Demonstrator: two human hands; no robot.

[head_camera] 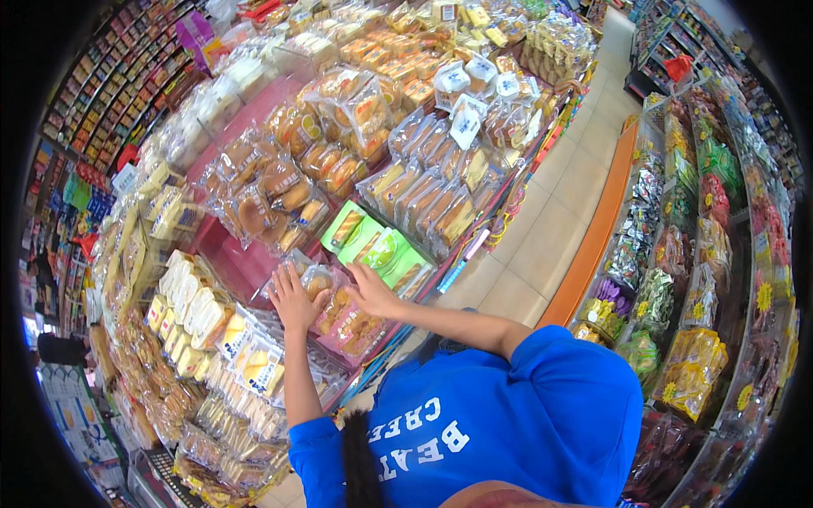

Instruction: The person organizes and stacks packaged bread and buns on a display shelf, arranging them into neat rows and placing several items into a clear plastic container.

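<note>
My left hand (pixel 298 300) lies with spread fingers over clear-wrapped round pastries (pixel 317 279) in a display compartment. Beside it, my right hand (pixel 373 293) reaches in from the right, its fingertips at the boundary between a pink snack package (pixel 352 324) and light-green packages (pixel 384 251). The pink package shows a picture of round baked pieces. Rolled wafer sticks are pictured on the green ones. Both hands appear to rest on the goods without gripping them. Part of the pastries is hidden under my left fingers.
Wrapped sliced breads (pixel 432 200) and bagged round cakes (pixel 273 190) fill neighbouring compartments. White-and-blue bread packs (pixel 251 359) lie to the left. Colourful cords (pixel 502 219) hang along the stand's edge. Across a tiled aisle (pixel 517 254) stands a rack of bagged sweets (pixel 692 368).
</note>
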